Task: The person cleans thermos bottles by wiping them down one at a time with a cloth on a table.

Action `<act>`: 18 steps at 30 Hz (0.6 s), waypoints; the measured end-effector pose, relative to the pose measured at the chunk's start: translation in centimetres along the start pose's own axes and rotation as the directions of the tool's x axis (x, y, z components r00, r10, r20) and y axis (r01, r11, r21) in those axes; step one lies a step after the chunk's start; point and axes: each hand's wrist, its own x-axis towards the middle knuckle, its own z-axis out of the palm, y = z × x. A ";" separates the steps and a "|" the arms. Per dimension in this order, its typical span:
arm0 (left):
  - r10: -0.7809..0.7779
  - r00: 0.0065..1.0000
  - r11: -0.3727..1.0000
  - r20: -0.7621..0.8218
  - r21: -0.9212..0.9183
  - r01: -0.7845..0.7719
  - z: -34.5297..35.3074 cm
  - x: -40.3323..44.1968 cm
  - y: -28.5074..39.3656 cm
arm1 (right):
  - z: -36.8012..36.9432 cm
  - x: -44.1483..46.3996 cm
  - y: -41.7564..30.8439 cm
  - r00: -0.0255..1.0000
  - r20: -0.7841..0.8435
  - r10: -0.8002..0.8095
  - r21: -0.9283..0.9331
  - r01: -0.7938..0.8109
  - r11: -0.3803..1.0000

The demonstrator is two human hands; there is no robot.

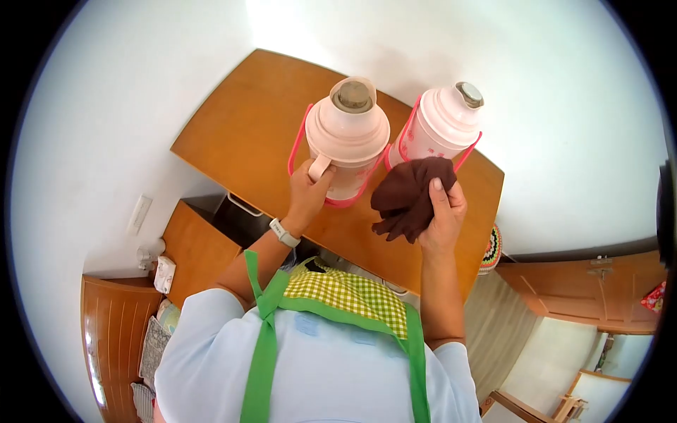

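Observation:
A pink thermos flask [349, 134] with a grey-brown stopper and a bright pink carrying handle stands on the wooden table [254, 106]. My left hand [309, 190] grips the flask's side handle, its fingers wrapped round it. In my right hand [446, 211] is a bunched dark brown cloth [412, 194], held between thumb and fingers in front of a second pink thermos flask [444, 120]. That second flask has a pink flower print, and the cloth hides its lower part. I cannot tell whether the cloth touches it.
White walls meet behind the table. An open drawer [243, 206] shows under the table's near left edge. To the left are a lower wooden cabinet [201, 240] and a tissue pack [164, 274]. A colourful round woven item [491, 250] sits by the table's right side, near a wooden door [585, 289].

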 end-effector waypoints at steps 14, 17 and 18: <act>0.328 0.893 0.925 0.307 0.086 -0.370 -0.6 1.8 3.7 | 5.3 8.1 7.9 0.897 0.221 -0.383 -0.899 0.339 0.276; 0.281 0.922 0.952 0.267 0.044 -0.303 -0.4 1.6 4.1 | 5.2 12.9 5.6 0.988 0.158 -0.003 -0.843 0.136 0.521; 0.310 0.909 0.945 0.277 0.011 -0.326 -0.4 1.8 4.1 | 5.1 14.3 5.2 0.971 0.153 0.184 -0.816 0.019 0.578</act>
